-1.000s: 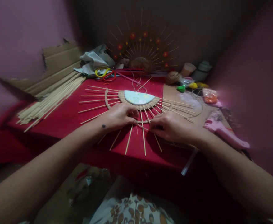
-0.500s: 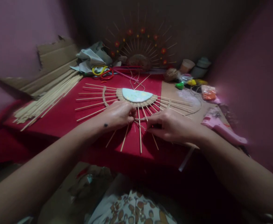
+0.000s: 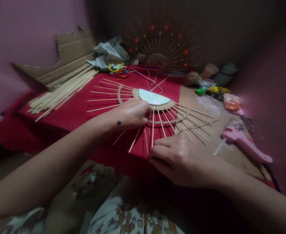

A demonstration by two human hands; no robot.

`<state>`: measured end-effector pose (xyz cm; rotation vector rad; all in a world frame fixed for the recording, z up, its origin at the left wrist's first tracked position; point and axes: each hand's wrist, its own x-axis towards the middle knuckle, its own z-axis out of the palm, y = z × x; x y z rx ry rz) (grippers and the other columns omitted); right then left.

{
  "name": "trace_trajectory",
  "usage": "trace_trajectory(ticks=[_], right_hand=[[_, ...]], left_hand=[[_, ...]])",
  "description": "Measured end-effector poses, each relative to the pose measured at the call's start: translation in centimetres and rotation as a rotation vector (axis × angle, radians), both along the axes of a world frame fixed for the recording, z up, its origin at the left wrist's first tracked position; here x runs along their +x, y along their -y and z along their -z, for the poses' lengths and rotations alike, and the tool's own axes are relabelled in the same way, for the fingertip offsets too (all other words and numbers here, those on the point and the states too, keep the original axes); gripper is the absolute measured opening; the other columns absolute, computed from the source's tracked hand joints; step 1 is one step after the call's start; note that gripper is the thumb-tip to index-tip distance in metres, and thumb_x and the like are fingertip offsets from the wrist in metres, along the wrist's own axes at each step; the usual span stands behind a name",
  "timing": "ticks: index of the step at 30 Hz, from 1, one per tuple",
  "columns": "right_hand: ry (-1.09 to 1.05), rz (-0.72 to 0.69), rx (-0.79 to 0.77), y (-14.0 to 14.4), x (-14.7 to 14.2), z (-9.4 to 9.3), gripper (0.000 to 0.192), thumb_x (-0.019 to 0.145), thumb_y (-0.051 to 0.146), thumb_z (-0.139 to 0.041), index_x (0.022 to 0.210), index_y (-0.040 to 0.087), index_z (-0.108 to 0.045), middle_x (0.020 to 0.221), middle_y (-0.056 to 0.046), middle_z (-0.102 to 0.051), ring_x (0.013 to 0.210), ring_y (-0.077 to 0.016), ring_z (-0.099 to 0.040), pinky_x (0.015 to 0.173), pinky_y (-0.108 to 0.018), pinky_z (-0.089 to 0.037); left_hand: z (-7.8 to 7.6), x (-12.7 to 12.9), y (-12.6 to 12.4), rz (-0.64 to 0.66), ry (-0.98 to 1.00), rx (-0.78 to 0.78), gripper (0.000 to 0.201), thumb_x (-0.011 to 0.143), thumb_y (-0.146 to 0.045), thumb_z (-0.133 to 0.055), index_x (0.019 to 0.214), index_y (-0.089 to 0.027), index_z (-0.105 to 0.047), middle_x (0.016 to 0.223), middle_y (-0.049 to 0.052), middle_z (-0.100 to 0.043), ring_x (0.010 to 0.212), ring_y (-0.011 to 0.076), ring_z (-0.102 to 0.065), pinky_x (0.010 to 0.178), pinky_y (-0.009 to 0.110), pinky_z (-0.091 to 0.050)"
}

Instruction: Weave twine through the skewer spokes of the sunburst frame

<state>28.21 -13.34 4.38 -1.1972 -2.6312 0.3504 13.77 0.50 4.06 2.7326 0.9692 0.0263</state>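
Note:
A half-round fan of thin wooden sticks [image 3: 162, 123] lies on the red cloth, with a pale blue half-disc [image 3: 154, 97] at its centre edged by a woven twine border [image 3: 161, 107]. Farther out, an arc of twine [image 3: 166, 122] crosses the sticks. My left hand [image 3: 135, 113] is closed in a pinch on that twine arc, over the front-left sticks; its fingertips are partly hidden. Closer to me, my right hand [image 3: 174, 156] is pinched at the lower end of a thin twine strand [image 3: 146, 140], near the stick tips.
Loose sticks [image 3: 62, 92] and torn cardboard [image 3: 74, 48] lie at left. Scissors [image 3: 123, 71] sit at the back, before a flowered stick fan [image 3: 161, 48]. A twine ball [image 3: 192, 78], small bags [image 3: 231, 103] and a pink glue gun [image 3: 245, 139] are at right.
My right hand has moved away from my left, down toward the table's front edge, uncovering the twine arc on the right-hand sticks. My left hand keeps its pinch. The view has shifted.

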Motion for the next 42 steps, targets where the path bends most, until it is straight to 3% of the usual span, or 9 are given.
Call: trace_trajectory(ticks=[10,13,17,20,23,27,33,37,42], right_hand=[[0.246,-0.269,0.067,0.5,0.1,-0.3,0.02,0.084,0.011,-0.048,0.067,0.017,-0.058,0.063,-0.002,-0.059,0.052,-0.0114,-0.043,0.049,-0.029,-0.025],[0.183,-0.177,0.053,0.4,1.2,-1.6,0.022,0.084,0.012,-0.047,0.066,0.017,-0.058,0.061,-0.001,-0.057,0.051,-0.01,-0.042,0.05,-0.028,-0.027],[0.014,0.107,0.09,-1.3,4.3,-2.6,0.02,0.084,0.02,-0.049,0.069,0.019,-0.062,0.057,0.001,-0.056,0.049,-0.0077,-0.042,0.051,-0.024,-0.03],[0.069,0.379,0.165,-3.0,6.3,-2.3,0.018,0.08,0.022,-0.05,0.067,0.019,-0.062,0.052,0.001,-0.053,0.046,-0.0082,-0.041,0.049,-0.024,-0.029],[0.161,0.534,0.194,-4.1,7.0,-1.8,0.017,0.077,0.022,-0.051,0.066,0.019,-0.064,0.052,0.0,-0.053,0.047,-0.0091,-0.041,0.05,-0.025,-0.029],[0.17,0.565,0.153,-4.4,6.9,-1.5,0.019,0.077,0.023,-0.051,0.066,0.02,-0.066,0.053,0.0,-0.056,0.047,-0.0091,-0.042,0.05,-0.026,-0.029],[0.159,0.606,0.06,-4.7,6.9,-1.2,0.019,0.076,0.022,-0.052,0.069,0.019,-0.069,0.051,0.001,-0.055,0.045,-0.0085,-0.04,0.051,-0.027,-0.028],[0.159,0.614,0.084,-4.7,6.9,-1.3,0.018,0.076,0.02,-0.051,0.069,0.018,-0.068,0.054,0.0,-0.055,0.048,-0.0087,-0.039,0.052,-0.027,-0.026],[0.186,0.649,0.162,-4.6,6.9,-1.7,0.014,0.073,0.017,-0.053,0.066,0.017,-0.066,0.057,-0.001,-0.055,0.052,-0.0096,-0.04,0.052,-0.027,-0.026]], left_hand=[[-0.2,-0.3,0.0,-0.011,-0.012,-0.01,0.012,0.068,-0.015,-0.055,0.073,-0.017,-0.067,0.065,0.002,-0.06,0.06,0.0133,-0.048,0.054,0.027,-0.028],[-0.2,-0.5,0.0,-0.012,0.002,-0.037,0.014,0.068,-0.014,-0.055,0.073,-0.018,-0.067,0.064,0.001,-0.059,0.06,0.0129,-0.047,0.054,0.027,-0.028],[0.1,-1.0,-0.2,0.008,0.004,-0.055,0.014,0.067,-0.009,-0.053,0.068,-0.018,-0.064,0.062,0.001,-0.058,0.059,0.0126,-0.047,0.054,0.026,-0.028],[0.4,-1.3,-0.4,0.026,0.015,-0.083,0.012,0.069,-0.01,-0.054,0.068,-0.018,-0.064,0.067,0.001,-0.06,0.064,0.0133,-0.05,0.057,0.026,-0.031],[0.7,-1.5,-0.5,0.038,0.045,-0.103,0.011,0.07,-0.012,-0.056,0.069,-0.018,-0.064,0.069,0.002,-0.06,0.067,0.0139,-0.051,0.059,0.026,-0.033],[1.0,-1.8,-0.5,0.063,0.044,-0.082,0.01,0.073,-0.013,-0.055,0.069,-0.018,-0.064,0.071,0.003,-0.059,0.069,0.0151,-0.051,0.063,0.027,-0.036],[0.7,-1.4,0.4,0.114,0.129,0.075,0.007,0.078,-0.02,-0.06,0.08,-0.016,-0.065,0.095,0.008,-0.059,0.096,0.0223,-0.05,0.081,0.032,-0.038],[0.5,-0.4,1.0,0.114,0.16,0.006,0.01,0.084,-0.023,-0.057,0.087,-0.015,-0.064,0.095,0.008,-0.06,0.094,0.0202,-0.052,0.083,0.031,-0.04],[1.4,0.4,1.4,0.123,0.101,0.033,0.016,0.083,-0.031,-0.062,0.086,-0.016,-0.065,0.09,0.007,-0.062,0.089,0.0205,-0.052,0.078,0.031,-0.039]])
